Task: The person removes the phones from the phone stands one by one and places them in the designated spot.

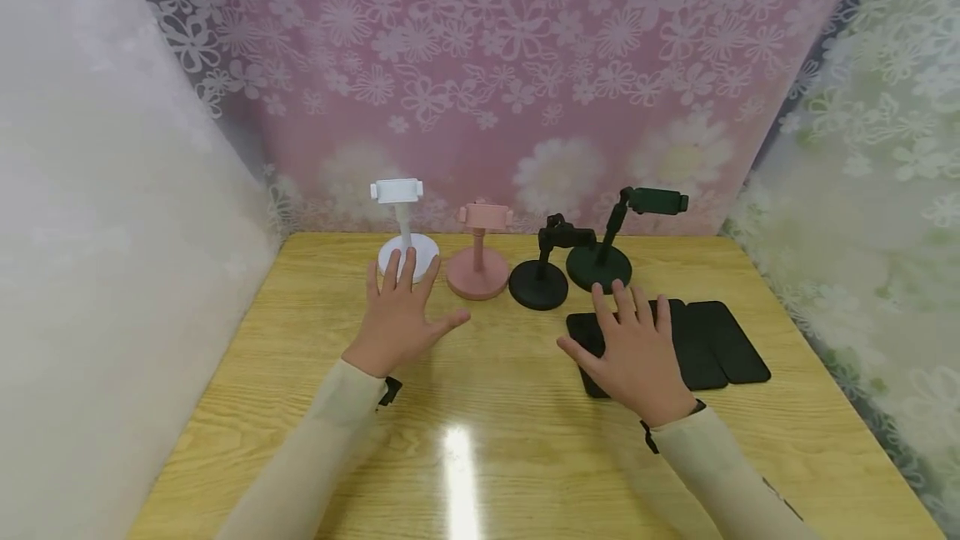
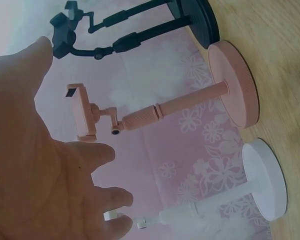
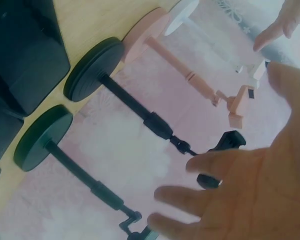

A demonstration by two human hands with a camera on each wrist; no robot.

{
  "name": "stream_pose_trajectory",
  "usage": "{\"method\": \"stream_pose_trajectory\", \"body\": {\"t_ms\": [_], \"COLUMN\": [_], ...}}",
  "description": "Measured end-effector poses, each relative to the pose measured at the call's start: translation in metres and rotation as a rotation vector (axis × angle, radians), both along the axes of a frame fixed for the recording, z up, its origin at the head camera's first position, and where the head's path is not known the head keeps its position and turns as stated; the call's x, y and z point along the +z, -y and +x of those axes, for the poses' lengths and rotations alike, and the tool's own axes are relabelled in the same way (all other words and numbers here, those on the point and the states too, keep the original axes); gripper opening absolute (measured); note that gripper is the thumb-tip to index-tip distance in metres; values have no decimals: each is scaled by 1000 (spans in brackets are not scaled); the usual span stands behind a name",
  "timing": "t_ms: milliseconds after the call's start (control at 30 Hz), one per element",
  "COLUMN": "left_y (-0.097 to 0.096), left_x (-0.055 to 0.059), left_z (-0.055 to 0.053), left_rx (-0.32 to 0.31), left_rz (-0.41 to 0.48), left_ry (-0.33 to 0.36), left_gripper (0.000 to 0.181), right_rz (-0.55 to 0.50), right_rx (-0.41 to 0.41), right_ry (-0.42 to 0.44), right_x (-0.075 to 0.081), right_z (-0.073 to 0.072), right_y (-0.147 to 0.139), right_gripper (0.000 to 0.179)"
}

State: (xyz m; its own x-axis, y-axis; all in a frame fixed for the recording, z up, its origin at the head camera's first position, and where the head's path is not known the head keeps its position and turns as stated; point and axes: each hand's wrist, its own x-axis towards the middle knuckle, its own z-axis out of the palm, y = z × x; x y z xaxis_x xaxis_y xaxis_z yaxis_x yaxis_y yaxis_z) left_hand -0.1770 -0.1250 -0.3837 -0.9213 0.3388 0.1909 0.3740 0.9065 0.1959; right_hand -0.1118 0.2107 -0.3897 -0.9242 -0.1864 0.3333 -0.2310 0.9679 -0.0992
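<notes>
My left hand [image 1: 397, 325] is held over the table with fingers spread and straight, holding nothing. Just beyond its fingertips stands a white phone stand [image 1: 403, 217], its base partly hidden by them in the head view. To the right of that come a pink phone stand [image 1: 478, 275], a black phone stand [image 1: 538, 286] and a dark green phone stand [image 1: 600, 267]. With fingers fanned out, my right hand [image 1: 639, 361] hovers above flat black phone-shaped slabs [image 1: 701, 348], covering part of them. In the left wrist view the pink stand [image 2: 190, 97] appears beyond the palm.
The wooden table [image 1: 480, 373] has a bright light reflection near its front. A pink flowered curtain [image 1: 480, 90] hangs behind the stands. Pale cloth walls [image 1: 97, 190] close off the left side, and a flowered one [image 1: 877, 190] the right.
</notes>
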Motion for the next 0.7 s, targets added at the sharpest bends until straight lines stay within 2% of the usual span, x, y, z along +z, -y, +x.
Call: {"method": "stream_pose_trajectory", "body": {"t_ms": [133,433,533,700], "left_y": [-1,-7,-7,-13], "left_x": [2,1,5,11], "left_z": [-3,-5,-1,10], "left_rx": [-10,-25,-22,-36], "left_rz": [11,26,13,-10], "left_ry": [16,-7,-14,-16], "left_gripper": [102,100,99,94], "right_rz": [-12,-35,-25,-20], "right_rx": [-41,-32,-28,-10], "right_ry": [-35,31,44,73], "right_x": [-1,-3,-2,0], "right_z": [-2,-10,-7,6], "right_y": [-2,-4,-2,4], "right_gripper": [96,94,93,93]}}
